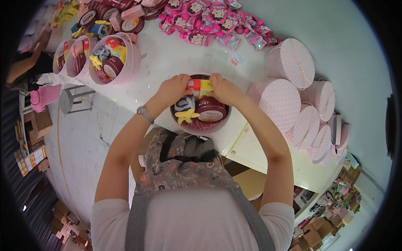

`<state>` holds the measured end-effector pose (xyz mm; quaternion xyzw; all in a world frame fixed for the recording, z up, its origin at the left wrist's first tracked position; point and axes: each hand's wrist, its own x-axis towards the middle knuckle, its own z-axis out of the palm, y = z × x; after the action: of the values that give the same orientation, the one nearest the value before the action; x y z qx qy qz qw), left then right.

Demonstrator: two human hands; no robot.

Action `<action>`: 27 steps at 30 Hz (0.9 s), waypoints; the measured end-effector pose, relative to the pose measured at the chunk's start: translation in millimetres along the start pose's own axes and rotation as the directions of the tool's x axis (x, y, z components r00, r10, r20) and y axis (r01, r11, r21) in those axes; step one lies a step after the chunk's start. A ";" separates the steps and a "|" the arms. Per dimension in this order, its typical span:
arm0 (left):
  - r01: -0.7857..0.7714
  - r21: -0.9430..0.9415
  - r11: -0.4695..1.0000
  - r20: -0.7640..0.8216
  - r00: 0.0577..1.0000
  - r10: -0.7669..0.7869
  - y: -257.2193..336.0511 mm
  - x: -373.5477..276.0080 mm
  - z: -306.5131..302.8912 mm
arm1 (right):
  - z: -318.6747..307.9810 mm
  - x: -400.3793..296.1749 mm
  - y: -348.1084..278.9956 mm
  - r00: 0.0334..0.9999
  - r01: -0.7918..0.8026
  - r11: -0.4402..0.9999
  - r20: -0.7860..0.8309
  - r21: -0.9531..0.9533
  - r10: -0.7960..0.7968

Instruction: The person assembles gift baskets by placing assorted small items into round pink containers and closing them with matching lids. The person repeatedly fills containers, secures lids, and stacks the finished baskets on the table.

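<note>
A round pink gift box [204, 129] stands at the table's near edge before me, open at the top. My left hand [176, 88] is at a red carton [194, 84] in its far part, thumb against the carton's front. Beside it my right hand [228, 91] holds a yellow carton [206, 86] the same way. The fingertips behind both cartons are partly hidden. Nearer me in the box lie a dark red Costa tin [211, 109], a yellow star-shaped plush [187, 116] and a grey-blue knitted item [184, 103], above pink shredded paper [201, 125].
Several filled pink boxes [132, 62] stand at the left, beside another person's arm [26, 67]. Pink pouches [201, 22] and dark red tins [132, 25] are heaped at the back. Pink lidded boxes [278, 102] crowd the right. A grey stool [67, 100] stands on the floor.
</note>
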<state>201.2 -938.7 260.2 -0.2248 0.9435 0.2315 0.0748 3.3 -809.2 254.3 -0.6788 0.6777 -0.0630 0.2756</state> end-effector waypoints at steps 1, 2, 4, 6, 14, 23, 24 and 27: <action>0.012 0.006 1.000 0.041 0.999 -0.012 -0.3 1.6 -2.2 | 0.3 1.1 1.6 1.000 -0.002 1.000 0.010 0.006 0.002; 0.023 0.013 1.000 0.082 0.996 -0.024 -0.5 2.7 -4.4 | 1.2 1.1 2.5 1.000 -0.004 1.000 0.019 0.012 0.004; 0.000 0.045 0.999 0.037 0.999 -0.001 -2.1 1.4 -1.2 | -0.1 0.6 -2.3 1.000 -0.013 1.000 -0.011 0.003 0.013; -0.072 0.105 0.992 -0.123 0.989 0.084 -6.0 -4.5 16.2 | 0.7 -0.6 -3.6 0.999 -0.024 1.000 -0.045 -0.013 0.024; -0.069 0.062 0.996 -0.093 0.993 0.075 -8.5 -4.1 27.3 | 9.2 -4.0 -5.2 0.990 -0.050 0.996 -0.132 -0.070 0.040; -0.010 0.117 0.993 -0.067 0.998 0.017 0.2 -4.7 18.5 | 10.7 0.8 -8.8 0.987 -0.133 0.991 -0.091 -0.029 0.130; -0.010 0.103 0.995 -0.036 0.999 0.014 -0.3 -4.9 18.1 | 5.8 0.4 -11.6 0.988 -0.137 0.990 -0.065 -0.009 0.137; -0.107 -0.195 0.975 -0.021 0.994 0.105 -16.6 -5.3 6.6 | 8.4 -13.8 -8.9 0.971 -0.091 0.979 -0.201 0.181 0.127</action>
<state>213.8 -946.7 249.1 -0.1817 0.9273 0.3255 0.0348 14.0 -794.2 255.3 -0.6039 0.7317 -0.1773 0.2618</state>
